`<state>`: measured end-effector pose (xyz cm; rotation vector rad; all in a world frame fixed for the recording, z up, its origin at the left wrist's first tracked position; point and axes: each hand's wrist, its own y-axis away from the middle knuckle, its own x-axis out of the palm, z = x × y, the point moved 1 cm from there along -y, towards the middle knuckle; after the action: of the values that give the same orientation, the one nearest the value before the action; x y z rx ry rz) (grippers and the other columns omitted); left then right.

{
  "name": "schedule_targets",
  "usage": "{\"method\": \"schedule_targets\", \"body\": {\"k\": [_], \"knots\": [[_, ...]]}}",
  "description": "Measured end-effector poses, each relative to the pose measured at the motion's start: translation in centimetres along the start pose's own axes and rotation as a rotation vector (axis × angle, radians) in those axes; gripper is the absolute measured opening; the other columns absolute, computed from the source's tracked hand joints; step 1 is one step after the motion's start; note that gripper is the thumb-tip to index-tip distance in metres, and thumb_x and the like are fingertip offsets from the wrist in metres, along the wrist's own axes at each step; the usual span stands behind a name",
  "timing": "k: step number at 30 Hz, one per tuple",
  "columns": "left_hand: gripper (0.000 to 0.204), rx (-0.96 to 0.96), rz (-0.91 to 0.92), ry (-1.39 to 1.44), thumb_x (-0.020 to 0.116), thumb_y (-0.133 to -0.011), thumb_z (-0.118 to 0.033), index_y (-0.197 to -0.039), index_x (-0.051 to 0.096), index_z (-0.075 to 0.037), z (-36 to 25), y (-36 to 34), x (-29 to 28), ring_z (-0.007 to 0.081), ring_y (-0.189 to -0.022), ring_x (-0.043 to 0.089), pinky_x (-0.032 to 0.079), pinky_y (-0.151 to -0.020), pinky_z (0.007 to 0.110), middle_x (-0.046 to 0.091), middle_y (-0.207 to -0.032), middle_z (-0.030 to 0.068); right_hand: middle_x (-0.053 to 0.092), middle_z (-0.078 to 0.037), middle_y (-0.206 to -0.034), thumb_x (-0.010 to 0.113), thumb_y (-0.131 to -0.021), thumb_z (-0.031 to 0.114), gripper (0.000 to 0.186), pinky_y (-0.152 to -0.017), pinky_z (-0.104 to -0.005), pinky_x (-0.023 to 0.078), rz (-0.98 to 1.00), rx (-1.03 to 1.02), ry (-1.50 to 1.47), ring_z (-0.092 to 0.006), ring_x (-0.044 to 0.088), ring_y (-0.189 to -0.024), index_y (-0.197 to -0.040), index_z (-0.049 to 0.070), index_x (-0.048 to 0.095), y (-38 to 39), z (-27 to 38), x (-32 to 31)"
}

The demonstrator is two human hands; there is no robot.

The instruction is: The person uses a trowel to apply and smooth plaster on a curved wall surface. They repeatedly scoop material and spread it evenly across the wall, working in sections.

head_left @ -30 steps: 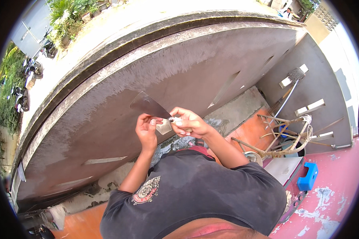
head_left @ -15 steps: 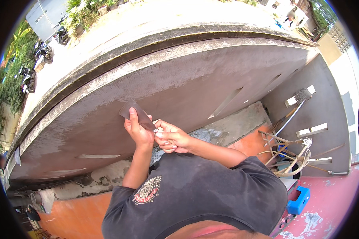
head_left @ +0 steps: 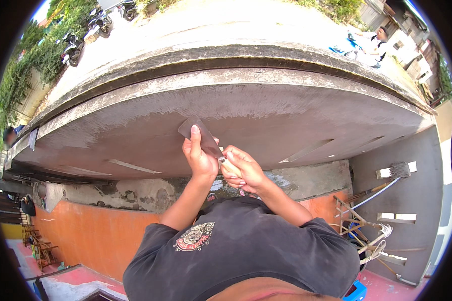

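My left hand (head_left: 201,160) is closed round a dark, flat metal blade (head_left: 206,138), its thumb lying along the face. At the blade's lower end, my right hand (head_left: 243,170) grips the pale handle (head_left: 229,164) with bent fingers. The tool is held above my dark shirt (head_left: 256,241), in front of a plastered wall (head_left: 286,120) with damp-looking patches and narrow slots. Part of the handle is hidden by my right fingers.
A bamboo frame (head_left: 361,231) and long-handled brush (head_left: 399,169) lean at the right. An orange surface (head_left: 90,226) lies lower left. Beyond the wall's ledge (head_left: 226,60) are parked motorbikes (head_left: 99,22) and a person on a blue two-wheeler (head_left: 374,47).
My view has swung round, leveling the wall. My left hand has shifted from the blade's lower end onto its face, thumb on top. The person beyond the wall appears nearer.
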<state>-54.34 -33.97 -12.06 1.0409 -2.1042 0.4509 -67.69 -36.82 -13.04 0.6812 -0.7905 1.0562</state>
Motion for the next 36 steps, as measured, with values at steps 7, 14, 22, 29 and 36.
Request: {"method": "schedule_targets", "body": {"k": [7, 14, 22, 29, 36], "knots": [[0.027, -0.004, -0.026, -0.030, 0.063, -0.101, -0.031, -0.080, 0.054, -0.015, -0.6, -0.5, 0.8, 0.0090, -0.058, 0.047, 0.039, -0.054, 0.028, 0.052, -0.068, -0.0027, 0.049, -0.003, -0.068, 0.044, -0.109, 0.030, 0.019, -0.036, -0.0191, 0.026, 0.017, 0.012, 0.095, -0.0030, 0.030, -0.040, -0.108, 0.012, 0.047, -0.7, 0.1, 0.4], [0.025, -0.126, -0.109, -0.095, 0.065, -0.099, -0.033, -0.083, 0.056, -0.016, -1.8, -0.3, 0.4, 0.0093, -0.060, 0.048, 0.041, -0.056, 0.028, 0.052, -0.069, -0.0036, 0.048, -0.003, -0.067, 0.045, -0.109, 0.032, 0.020, -0.036, -0.0193, 0.025, 0.141, 0.017, -0.029, -0.0031, 0.030, -0.040, -0.108, 0.012, 0.045, -1.1, -0.3, 1.5], [0.020, -0.150, 0.028, 0.026, 0.066, -0.099, -0.032, -0.090, 0.063, -0.013, -2.5, -0.7, -0.5, 0.0086, -0.068, 0.061, 0.056, -0.062, 0.031, 0.063, -0.080, -0.0036, 0.044, -0.003, -0.064, 0.044, -0.109, 0.034, 0.017, -0.036, -0.0199, 0.023, 0.099, 0.077, -0.051, -0.0044, 0.030, -0.038, -0.108, 0.017, 0.047, -1.3, -0.6, 1.8], [0.018, -0.056, 0.040, 0.102, 0.067, -0.098, -0.028, -0.093, 0.064, -0.011, -2.8, -0.8, -0.3, 0.0091, -0.065, 0.061, 0.057, -0.059, 0.031, 0.064, -0.082, -0.0017, 0.043, -0.004, -0.062, 0.041, -0.109, 0.033, 0.017, -0.036, -0.0209, 0.023, 0.085, 0.103, -0.110, -0.0059, 0.029, -0.037, -0.112, 0.018, 0.049, -1.1, -0.6, 1.8], [0.019, 0.020, 0.016, -0.026, 0.067, -0.098, -0.030, -0.091, 0.062, -0.013, -3.8, -0.4, 1.6, 0.0077, -0.058, 0.058, 0.055, -0.055, 0.029, 0.061, -0.074, -0.0026, 0.040, -0.004, -0.062, 0.039, -0.110, 0.033, 0.017, -0.036, -0.0213, 0.024, 0.126, 0.101, -0.090, -0.0062, 0.028, -0.037, -0.111, 0.019, 0.047, -1.3, -0.1, 2.2]]}}
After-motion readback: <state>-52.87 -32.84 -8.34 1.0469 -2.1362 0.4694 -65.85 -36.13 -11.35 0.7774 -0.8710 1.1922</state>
